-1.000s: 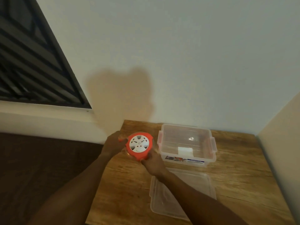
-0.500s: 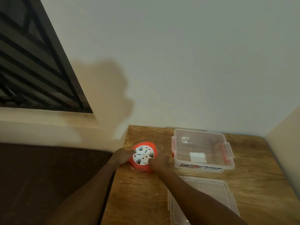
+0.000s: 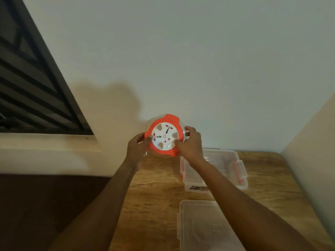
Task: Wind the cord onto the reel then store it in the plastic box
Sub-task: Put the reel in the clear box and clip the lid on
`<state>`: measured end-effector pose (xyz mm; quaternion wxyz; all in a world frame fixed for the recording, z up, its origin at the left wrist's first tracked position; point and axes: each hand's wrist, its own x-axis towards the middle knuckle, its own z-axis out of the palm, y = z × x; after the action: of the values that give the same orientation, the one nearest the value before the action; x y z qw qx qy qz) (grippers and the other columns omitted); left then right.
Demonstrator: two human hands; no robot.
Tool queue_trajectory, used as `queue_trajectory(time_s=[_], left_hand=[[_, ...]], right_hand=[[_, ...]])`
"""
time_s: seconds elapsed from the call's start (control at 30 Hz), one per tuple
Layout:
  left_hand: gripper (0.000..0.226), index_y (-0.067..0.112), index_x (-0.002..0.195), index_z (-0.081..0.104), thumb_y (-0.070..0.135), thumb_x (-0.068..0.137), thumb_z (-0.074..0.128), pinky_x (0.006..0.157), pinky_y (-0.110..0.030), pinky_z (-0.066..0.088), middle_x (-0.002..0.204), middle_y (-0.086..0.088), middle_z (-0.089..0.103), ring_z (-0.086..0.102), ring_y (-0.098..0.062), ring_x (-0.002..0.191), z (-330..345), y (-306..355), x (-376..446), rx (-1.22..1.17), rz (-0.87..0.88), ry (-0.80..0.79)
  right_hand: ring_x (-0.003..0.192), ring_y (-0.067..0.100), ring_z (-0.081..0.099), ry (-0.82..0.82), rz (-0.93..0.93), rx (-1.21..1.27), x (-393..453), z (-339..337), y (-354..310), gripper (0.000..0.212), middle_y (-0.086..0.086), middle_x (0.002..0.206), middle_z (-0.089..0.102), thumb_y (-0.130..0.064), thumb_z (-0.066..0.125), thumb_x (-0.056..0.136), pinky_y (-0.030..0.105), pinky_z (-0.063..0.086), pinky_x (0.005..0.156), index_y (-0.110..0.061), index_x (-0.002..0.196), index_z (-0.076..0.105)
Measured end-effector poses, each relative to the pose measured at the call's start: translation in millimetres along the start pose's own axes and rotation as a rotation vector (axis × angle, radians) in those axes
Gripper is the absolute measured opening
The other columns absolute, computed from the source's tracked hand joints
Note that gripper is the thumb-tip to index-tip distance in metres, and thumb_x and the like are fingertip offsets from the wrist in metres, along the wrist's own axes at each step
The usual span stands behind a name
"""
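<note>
Holding a round orange plastic cord reel with a white socket face [image 3: 164,136] up in front of the pale wall [image 3: 199,60], above the far left corner of the wooden table [image 3: 155,196], lifted clear of the tabletop. Gripping the reel from both sides: left hand [image 3: 136,149] curled round the left rim with the thumb on the orange edge, right hand [image 3: 190,142] curled round the right rim, thumb pressed on the white face near its lower right and fingers wrapped behind the edge. Facing the camera, the white face with its socket openings and small red and dark markings. Cord itself not clearly visible; how much is wound cannot be told. Sitting open on the table just right of and below the reel, a clear rectangular plastic box with red side latches [image 3: 235,167], partly hidden behind the right forearm. Lying flat nearer the camera, apart from the box, the clear plastic lid [image 3: 204,227]. At upper left, a dark-framed window with slats [image 3: 30,84] above a light sill.
</note>
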<state>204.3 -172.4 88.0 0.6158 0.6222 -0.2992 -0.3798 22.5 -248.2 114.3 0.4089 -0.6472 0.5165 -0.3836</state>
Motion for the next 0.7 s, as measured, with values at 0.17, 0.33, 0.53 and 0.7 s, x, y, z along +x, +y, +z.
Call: queue_trajectory(time_s=[0.17,0.33,0.53,0.7], left_hand=[[0.025,0.025,0.105,0.073,0.003,0.096,0.066,0.078,-0.045,0.064,0.109,-0.002,0.078,0.073,-0.031,0.106,98.0,1.6,-9.7,0.050,-0.020,-0.121],[0.048,0.011,0.144,0.055,0.000,0.098,0.064,0.080,-0.036,0.059,0.132,-0.005,0.063,0.066,-0.031,0.115,166.7,-28.6,-25.8,0.221,-0.093,-0.235],[0.037,0.013,0.105,0.070,-0.015,0.092,0.048,0.050,-0.023,0.051,0.097,-0.009,0.076,0.070,-0.023,0.084,190.1,-62.3,-39.5,0.326,-0.188,-0.280],[0.034,0.014,0.123,0.067,-0.005,0.099,0.054,0.070,-0.044,0.061,0.108,-0.011,0.078,0.076,-0.037,0.098,183.6,-79.7,-40.6,0.328,-0.259,-0.251]], right_hand=[[0.099,0.021,0.058,0.053,0.153,-0.145,24.7,-95.7,31.2,0.069,0.008,0.124,0.055,-0.007,0.075,0.072,0.029,0.054,0.072,-0.013,0.134,0.046],[0.091,0.022,0.062,-0.044,0.287,-0.382,19.5,-159.4,85.0,0.057,0.007,0.105,0.062,-0.012,0.076,0.071,0.037,0.058,0.074,-0.005,0.122,0.051],[0.072,0.014,0.060,-0.167,0.126,-0.757,16.7,-178.3,118.5,0.030,-0.004,0.077,0.064,-0.046,0.073,0.076,0.023,0.045,0.056,-0.019,0.084,0.062],[0.076,0.014,0.061,-0.246,-0.001,-0.944,15.7,-161.2,119.7,0.042,-0.002,0.095,0.068,-0.051,0.072,0.077,0.026,0.049,0.062,-0.022,0.107,0.066]])
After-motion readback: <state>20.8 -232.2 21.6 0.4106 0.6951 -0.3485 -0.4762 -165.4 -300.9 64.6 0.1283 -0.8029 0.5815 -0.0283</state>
